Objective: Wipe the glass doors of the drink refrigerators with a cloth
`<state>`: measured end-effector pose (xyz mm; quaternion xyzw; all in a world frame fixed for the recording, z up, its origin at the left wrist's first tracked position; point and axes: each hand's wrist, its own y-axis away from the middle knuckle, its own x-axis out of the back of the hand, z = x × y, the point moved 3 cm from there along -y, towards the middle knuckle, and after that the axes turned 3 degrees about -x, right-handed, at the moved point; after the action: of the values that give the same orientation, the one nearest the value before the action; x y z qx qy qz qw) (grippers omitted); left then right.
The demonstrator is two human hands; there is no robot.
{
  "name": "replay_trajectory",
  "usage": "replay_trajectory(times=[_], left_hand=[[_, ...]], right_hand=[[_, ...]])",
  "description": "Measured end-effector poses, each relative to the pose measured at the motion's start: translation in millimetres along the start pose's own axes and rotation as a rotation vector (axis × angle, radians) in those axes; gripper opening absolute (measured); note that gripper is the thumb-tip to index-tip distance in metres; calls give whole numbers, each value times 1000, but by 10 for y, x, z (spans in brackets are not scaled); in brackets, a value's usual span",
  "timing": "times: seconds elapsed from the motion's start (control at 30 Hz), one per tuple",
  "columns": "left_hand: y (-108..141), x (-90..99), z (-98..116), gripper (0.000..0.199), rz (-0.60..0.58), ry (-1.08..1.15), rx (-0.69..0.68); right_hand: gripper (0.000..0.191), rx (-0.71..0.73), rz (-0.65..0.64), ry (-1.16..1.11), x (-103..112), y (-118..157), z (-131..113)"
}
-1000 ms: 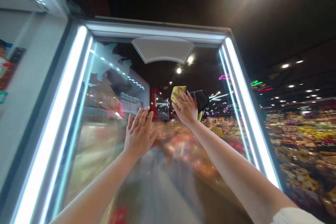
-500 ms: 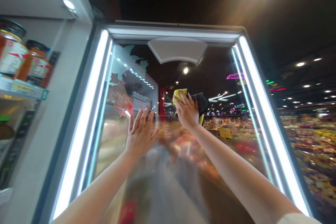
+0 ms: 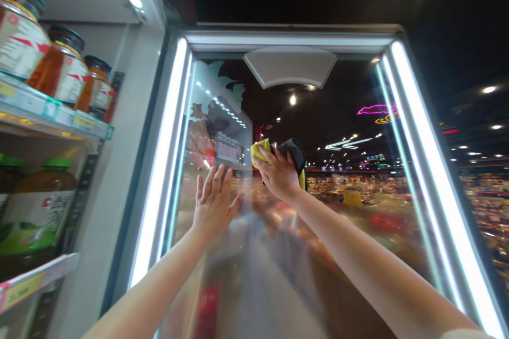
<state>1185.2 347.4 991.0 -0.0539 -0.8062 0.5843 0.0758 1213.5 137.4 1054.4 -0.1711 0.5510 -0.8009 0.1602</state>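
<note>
Head view: I see my right hand (image 3: 280,176) squeezing a yellow and black cleaning cloth (image 3: 287,154) flat against the big clear glass fridge door (image 3: 334,233), up near its middle. My left hand (image 3: 214,202) is spread out, fingers apart, pressing flat on the glass just beside it. Orange glass jars with dark lids (image 3: 63,71) stand on a shelf (image 3: 51,116) at the left.
</note>
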Motion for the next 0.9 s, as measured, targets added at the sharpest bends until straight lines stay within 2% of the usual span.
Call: replay_trajectory(times=[0.07,0.1,0.17,0.23,0.3,0.37,0.4,0.47,0.53,0.57,0.6,0.67,0.77,0.83,0.9], left_hand=[[66,66,-41,67,-1,-23,-6],[102,107,-71,66,-4,-36,-7],[166,187,-146,65,-14,-58,0],[210,248,-232,66,-23,-77,17],[236,285,-312,67,-28,-95,36],[258,308,-382,69,-27,-110,56],[276,320,-416,70,-26,-115,66],[331,356,-484,70,-28,-125,84],[415,407,-557,69,-33,-140,93],[463,436,-597,68,-37,-151,99],[512,464,-639,68,-41,-163,106],[601,515,-721,66,-47,-184,131],[683,566,-814,65,-67,-200,171],[705,590,-848,65,-88,-203,190],[713,620,-867,66,-105,-205,204]], right_hand=[[43,154,-93,-54,14,131,-63],[41,172,-105,-75,33,173,-39],[37,74,-57,-85,52,144,53],[38,-90,28,-69,5,-19,68],[43,-208,80,-59,-101,-220,-77],[48,-208,58,-66,-217,-342,-337],[49,-154,22,-78,-262,-350,-475],[50,44,-82,-120,-310,-259,-696],[48,228,-169,-174,-309,-108,-779],[47,263,-184,-194,-301,-59,-770],[44,249,-176,-205,-297,-48,-744],[41,111,-106,-196,-319,-141,-716],[45,-88,-27,-167,-442,-390,-915],[49,-83,-61,-177,-549,-475,-1168],[51,58,-147,-213,-620,-444,-1388]])
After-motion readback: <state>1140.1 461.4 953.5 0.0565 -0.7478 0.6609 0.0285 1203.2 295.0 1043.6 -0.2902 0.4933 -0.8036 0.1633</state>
